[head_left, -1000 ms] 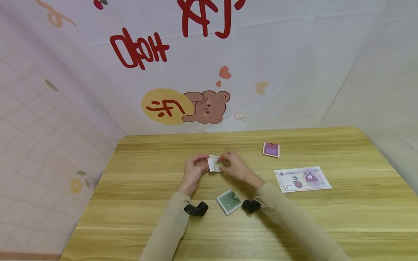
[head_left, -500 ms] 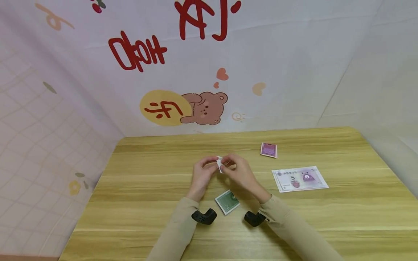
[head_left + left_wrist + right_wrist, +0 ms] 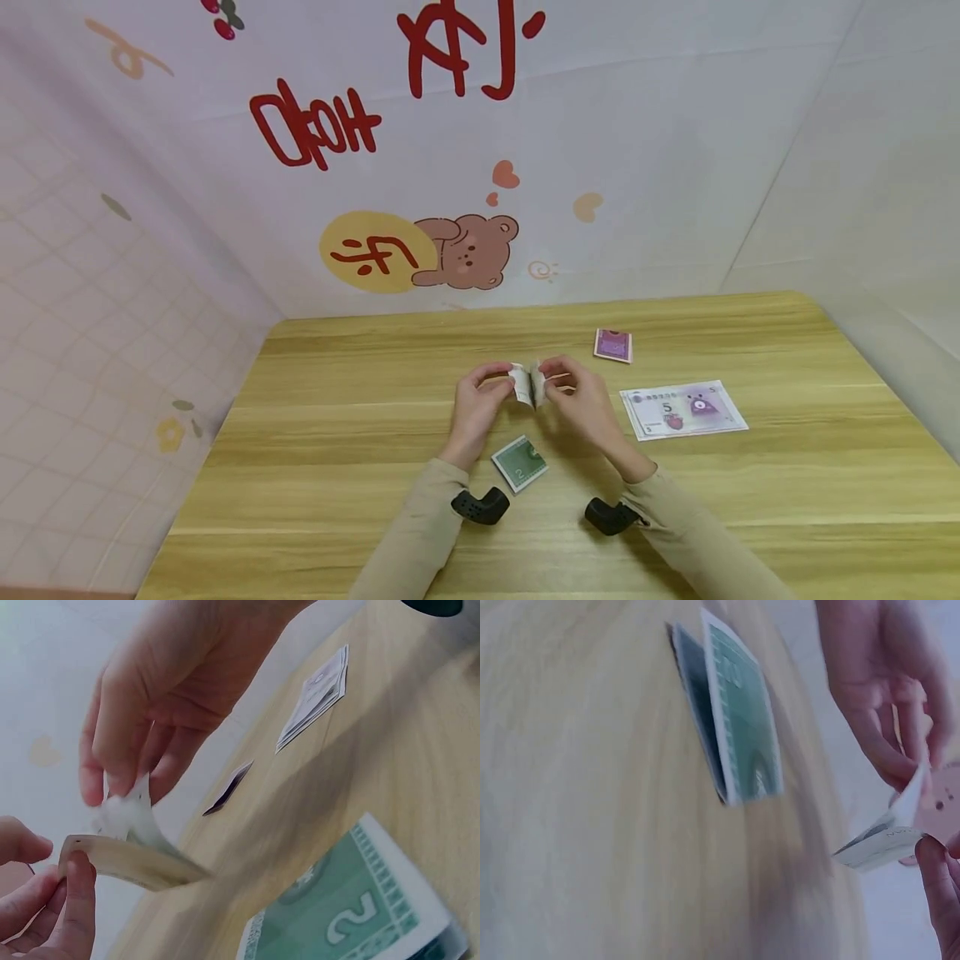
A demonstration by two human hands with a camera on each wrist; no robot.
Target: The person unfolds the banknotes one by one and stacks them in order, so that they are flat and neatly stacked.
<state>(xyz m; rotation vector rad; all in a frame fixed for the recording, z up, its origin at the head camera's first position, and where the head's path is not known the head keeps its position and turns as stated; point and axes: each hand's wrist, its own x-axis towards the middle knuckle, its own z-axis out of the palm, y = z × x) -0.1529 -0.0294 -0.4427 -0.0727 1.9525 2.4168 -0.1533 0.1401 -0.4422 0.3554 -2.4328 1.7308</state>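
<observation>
Both hands hold one pale paper play banknote (image 3: 522,386) just above the wooden table, its halves spread in a V. My left hand (image 3: 476,406) pinches the left half between thumb and fingers. On the other side my right hand (image 3: 588,404) pinches the right half. The left wrist view shows the banknote (image 3: 142,859) bent along its crease, with the right hand (image 3: 172,697) above it. A green folded banknote (image 3: 520,464) marked 2 lies on the table between the forearms; the right wrist view shows the green banknote's (image 3: 742,712) fold standing partly apart.
A purple folded banknote (image 3: 613,345) lies toward the back of the table (image 3: 337,400). To the right is a flat purple banknote (image 3: 684,410) marked 5, with layered edges in the left wrist view. A printed cloth (image 3: 660,167) hangs behind the table.
One second ago the banknote was folded small, showing a 1. Its halves have since been drawn apart into a V. Both hands have shifted slightly right in the head view.
</observation>
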